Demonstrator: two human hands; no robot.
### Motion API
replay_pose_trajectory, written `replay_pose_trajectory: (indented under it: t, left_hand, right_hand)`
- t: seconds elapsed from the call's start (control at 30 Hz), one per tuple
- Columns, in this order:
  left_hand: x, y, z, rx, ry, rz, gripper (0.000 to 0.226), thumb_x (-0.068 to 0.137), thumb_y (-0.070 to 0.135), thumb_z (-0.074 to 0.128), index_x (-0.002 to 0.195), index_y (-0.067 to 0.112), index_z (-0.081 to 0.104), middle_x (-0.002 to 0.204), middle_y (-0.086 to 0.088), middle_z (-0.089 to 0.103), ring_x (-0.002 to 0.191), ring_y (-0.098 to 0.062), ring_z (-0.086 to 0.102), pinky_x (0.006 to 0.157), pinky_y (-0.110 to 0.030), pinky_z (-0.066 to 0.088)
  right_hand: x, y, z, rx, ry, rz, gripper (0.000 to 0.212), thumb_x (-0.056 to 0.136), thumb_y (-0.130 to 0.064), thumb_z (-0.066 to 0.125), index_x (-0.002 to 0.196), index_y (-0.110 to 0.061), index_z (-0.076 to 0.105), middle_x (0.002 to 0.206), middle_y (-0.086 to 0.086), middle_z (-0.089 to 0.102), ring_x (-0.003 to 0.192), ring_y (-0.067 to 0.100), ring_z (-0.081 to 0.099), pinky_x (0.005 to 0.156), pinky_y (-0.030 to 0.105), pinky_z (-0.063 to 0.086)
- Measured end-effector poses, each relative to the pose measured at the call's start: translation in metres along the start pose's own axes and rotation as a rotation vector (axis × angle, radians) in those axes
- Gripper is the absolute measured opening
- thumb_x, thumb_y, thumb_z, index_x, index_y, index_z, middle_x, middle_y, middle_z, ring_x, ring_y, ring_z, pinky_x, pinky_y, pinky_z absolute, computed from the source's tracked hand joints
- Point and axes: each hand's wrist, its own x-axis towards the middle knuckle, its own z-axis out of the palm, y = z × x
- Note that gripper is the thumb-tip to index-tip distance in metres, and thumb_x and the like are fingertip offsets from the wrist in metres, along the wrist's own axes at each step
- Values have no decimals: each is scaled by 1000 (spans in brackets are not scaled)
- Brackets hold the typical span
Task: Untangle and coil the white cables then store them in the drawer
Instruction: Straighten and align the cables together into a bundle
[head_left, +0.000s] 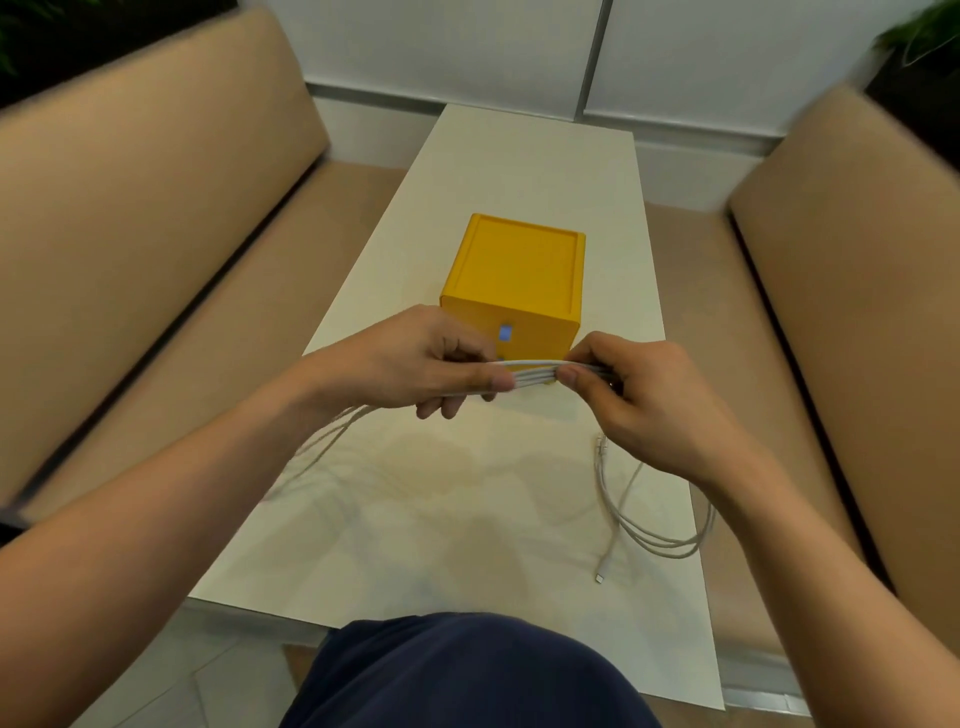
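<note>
White cable bundle (535, 370) stretched straight aloft, second white cable (675, 552) loosely looped, yellow drawer (514, 280) closed

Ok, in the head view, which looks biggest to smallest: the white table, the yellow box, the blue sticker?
1. white table
2. yellow box
3. blue sticker on the box front
The gaps are big, so none are close calls.

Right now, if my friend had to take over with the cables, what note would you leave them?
Left hand: pinches the folded white cable; its loose tail hangs down left.
Right hand: pinches the same bundle.
Second cable: loose on the table, near right, uncoiled.
Yellow drawer box: behind the hands, looks shut.
Done: first cable partly folded.
Left: finish it, coil the second, open the drawer, store both.
</note>
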Motion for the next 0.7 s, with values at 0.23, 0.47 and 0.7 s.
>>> replay_pose_trajectory:
  t: [0.23, 0.47, 0.7]
  left_hand:
    - [-4, -7, -9, 159, -240, -74, 30, 105, 40, 51, 95, 25, 76, 70, 5, 66, 58, -11, 46, 61, -27, 40]
    - [-5, -12, -8, 215, 31, 43, 22, 102, 36, 59, 88, 28, 74, 61, 5, 63, 52, -7, 49, 52, -18, 35]
    - [-4, -12, -3, 330, 205, 136, 34, 97, 51, 57, 81, 23, 70, 58, 12, 61, 53, -10, 52, 50, -26, 36]
  right_hand:
    - [-2, 6, -12, 65, -124, -51, 30, 101, -45, 55, 92, -23, 73, 65, 0, 61, 59, 17, 51, 54, 32, 38]
    - [-1, 10, -5, 21, -97, -35, 30, 104, -41, 53, 88, -23, 71, 58, -16, 57, 57, 7, 52, 52, 26, 31]
    - [0, 1, -14, 115, 12, -98, 26, 100, -38, 63, 83, -21, 71, 56, -4, 53, 53, 17, 46, 49, 24, 28]
